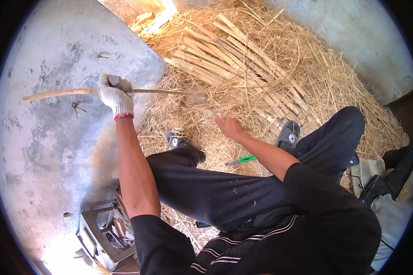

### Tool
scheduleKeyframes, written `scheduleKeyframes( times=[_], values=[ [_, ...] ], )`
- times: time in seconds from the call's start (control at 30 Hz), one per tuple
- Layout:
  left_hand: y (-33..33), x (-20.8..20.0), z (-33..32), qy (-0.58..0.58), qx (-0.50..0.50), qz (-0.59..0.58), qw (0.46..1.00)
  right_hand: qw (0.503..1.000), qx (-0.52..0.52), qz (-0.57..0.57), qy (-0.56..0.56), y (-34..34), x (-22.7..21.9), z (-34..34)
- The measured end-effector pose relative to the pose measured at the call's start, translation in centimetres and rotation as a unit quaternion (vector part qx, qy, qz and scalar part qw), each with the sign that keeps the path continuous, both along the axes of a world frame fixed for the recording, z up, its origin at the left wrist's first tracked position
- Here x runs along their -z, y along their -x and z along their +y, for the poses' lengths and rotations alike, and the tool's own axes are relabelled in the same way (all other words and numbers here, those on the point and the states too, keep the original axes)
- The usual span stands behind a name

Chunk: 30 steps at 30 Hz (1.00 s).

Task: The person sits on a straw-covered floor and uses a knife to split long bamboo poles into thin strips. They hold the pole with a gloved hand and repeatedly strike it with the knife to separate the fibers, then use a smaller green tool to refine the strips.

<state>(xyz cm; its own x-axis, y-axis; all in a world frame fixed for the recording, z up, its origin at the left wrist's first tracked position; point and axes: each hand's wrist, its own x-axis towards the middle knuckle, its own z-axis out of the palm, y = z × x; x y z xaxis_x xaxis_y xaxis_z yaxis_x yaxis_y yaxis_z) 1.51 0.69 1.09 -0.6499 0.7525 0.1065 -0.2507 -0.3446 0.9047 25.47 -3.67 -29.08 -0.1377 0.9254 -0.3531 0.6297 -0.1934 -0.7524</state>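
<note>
My left hand (116, 94), in a white knit glove with a red cuff, is closed round a long bamboo strip (163, 91). The strip lies nearly level, running out on both sides of the fist. Bare and closed, my right hand (229, 127) is to the right of the strip's thin end. From it a thin greyish tool, smeared by motion (209, 110), slants up toward that end; its exact kind cannot be made out. A green-handled utility knife (247, 159) rests on the shavings below my right hand, between my feet.
Pale split bamboo strips (243, 57) lie in a loose bundle on a heap of curly shavings (344, 87). A worn grey wall (55, 137) rises at left. At lower left stands a wooden stool-like frame (96, 233) with scraps. Another person's dark-clothed leg (390, 178) shows at right.
</note>
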Motion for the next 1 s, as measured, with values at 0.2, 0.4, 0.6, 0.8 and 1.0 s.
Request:
scheduleKeyframes(
  times=[0.2,0.4,0.6,0.8,1.0],
  values=[
    [2.2,0.9,1.2,-0.046,-0.018,0.000,0.999,0.999,-0.026,0.023,0.029,0.5,-3.2,0.5],
    [1.6,1.0,1.0,-0.027,-0.048,-0.010,0.998,0.999,0.028,-0.019,0.023,-0.3,-1.2,-0.3],
    [2.2,0.7,0.4,-0.019,-0.037,-0.010,0.999,0.998,-0.050,0.017,0.031,-0.8,-2.7,-0.9],
    [1.7,0.9,1.0,-0.028,-0.027,-0.005,0.999,0.998,0.013,-0.051,0.019,-0.5,0.0,1.3],
    [3.4,1.3,0.6,-0.014,-0.044,-0.014,0.999,0.996,-0.047,-0.040,0.069,-2.0,-1.5,-0.1]
  ],
)
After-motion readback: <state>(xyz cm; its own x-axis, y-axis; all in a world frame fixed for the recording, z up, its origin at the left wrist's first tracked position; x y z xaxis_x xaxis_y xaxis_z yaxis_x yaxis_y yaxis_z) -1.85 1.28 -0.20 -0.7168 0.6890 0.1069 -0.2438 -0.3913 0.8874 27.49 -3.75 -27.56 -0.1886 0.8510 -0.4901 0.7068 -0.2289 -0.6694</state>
